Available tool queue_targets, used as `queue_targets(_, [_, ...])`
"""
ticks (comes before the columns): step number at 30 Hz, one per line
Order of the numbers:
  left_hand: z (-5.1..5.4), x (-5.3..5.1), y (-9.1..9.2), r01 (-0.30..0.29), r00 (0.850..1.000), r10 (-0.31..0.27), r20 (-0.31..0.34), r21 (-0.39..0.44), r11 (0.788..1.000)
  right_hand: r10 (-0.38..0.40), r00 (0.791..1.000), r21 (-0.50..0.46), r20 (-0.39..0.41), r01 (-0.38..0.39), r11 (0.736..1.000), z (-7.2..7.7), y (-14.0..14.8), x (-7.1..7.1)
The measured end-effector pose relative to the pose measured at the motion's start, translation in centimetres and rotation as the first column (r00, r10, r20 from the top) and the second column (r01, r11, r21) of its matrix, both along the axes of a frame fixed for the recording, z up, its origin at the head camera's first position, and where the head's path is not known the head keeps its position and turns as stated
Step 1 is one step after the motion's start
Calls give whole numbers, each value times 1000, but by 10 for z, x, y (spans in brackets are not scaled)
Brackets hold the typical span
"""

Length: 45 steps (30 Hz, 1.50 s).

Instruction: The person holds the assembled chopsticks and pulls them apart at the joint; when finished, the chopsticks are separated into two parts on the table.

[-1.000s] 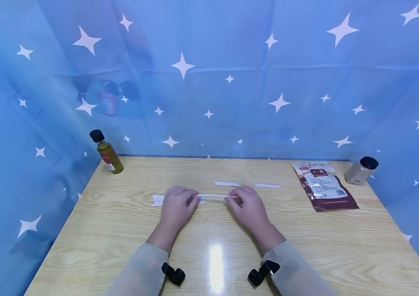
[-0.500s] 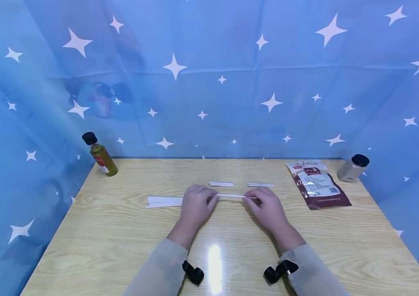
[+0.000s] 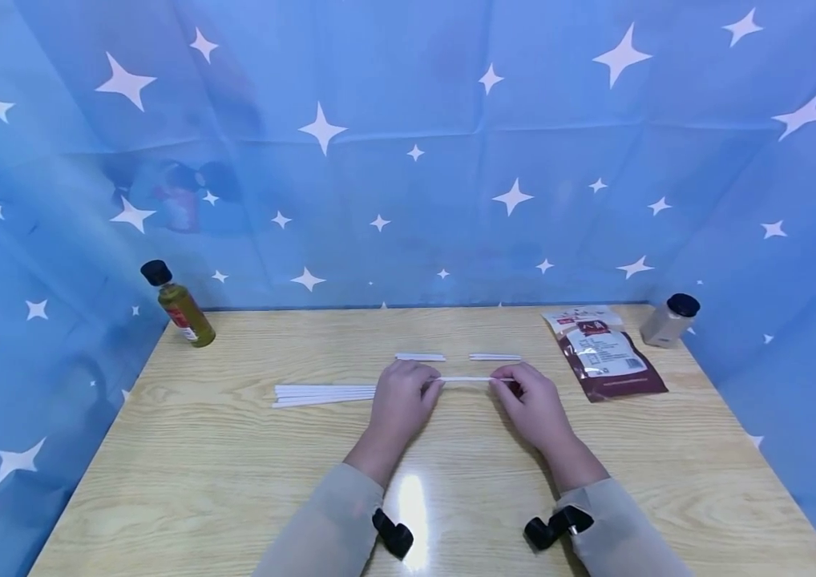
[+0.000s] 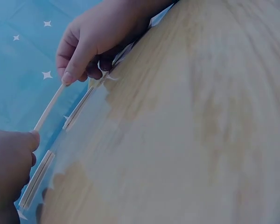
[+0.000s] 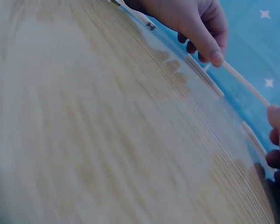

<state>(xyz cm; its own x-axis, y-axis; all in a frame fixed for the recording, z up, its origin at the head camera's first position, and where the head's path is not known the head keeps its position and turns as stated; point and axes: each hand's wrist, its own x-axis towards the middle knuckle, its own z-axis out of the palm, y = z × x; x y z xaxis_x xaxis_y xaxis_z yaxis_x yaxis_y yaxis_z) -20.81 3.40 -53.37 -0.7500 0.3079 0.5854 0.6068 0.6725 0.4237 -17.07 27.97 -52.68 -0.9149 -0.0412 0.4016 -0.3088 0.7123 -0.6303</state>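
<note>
A big blue cloth [image 3: 408,184] with white stars hangs behind and at both sides. In front of it is a wide wooden surface [image 3: 184,465] with a shiny spot of light. Two light sleeves [image 3: 325,517] come in from the near edge. A brown and white bag [image 3: 606,361] lies flat at the back right. The left hand [image 3: 402,401] and the right hand [image 3: 529,401] are near the middle — each one pinches a part of the same thin white stick, thumb against fingers. A green-brown bottle [image 3: 187,316] with a black cap is at the back left corner, and a small jar [image 3: 668,324] with a black lid is just beside the bag. A black clip [image 3: 393,535] is on each wrist. Long white sticks [image 3: 321,394] lie side by side, left of the left hand. Behind the hands are two little piles of short sticks, one left [image 3: 418,357] and one right [image 3: 494,357]. Last is the pinched stick [image 3: 467,378] — it goes straight across from hand to hand.
</note>
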Motion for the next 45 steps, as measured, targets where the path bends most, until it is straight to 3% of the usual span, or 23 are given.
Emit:
queue_targets(6, [-4, -1, 0, 51, 992, -56, 115, 48, 998, 42, 999, -25, -30, -43, 999, 2, -10, -2])
queue_targets(10, [-2, -1, -1, 76, 987, -83, 135, 62, 995, 81, 995, -22, -49, -83, 996, 1, -14, -4])
queue_targets(16, [2, 0, -1, 94, 972, -108, 209, 78, 993, 79, 997, -21, 17, -79, 997, 3, -14, -6])
queue_targets(25, [3, 1, -1, 79, 965, -108, 237, 126, 989, 57, 995, -26, 81, -55, 998, 4, -13, -9])
queue_targets(32, [0, 1, -7, 23, 950, -82, 302, 193, 981, -27, 996, -157, 81, 39, 987, 2, -8, -10])
queue_targets(38, [-1, 3, -6, 48, 958, -91, 271, 159, 986, -16, 999, -119, 42, 21, 993, -1, -8, -8])
queue_targets(45, [-2, 3, -5, 19, 989, -33, 142, 99, 995, 5, 994, -40, -113, -10, 999, -4, -8, -8])
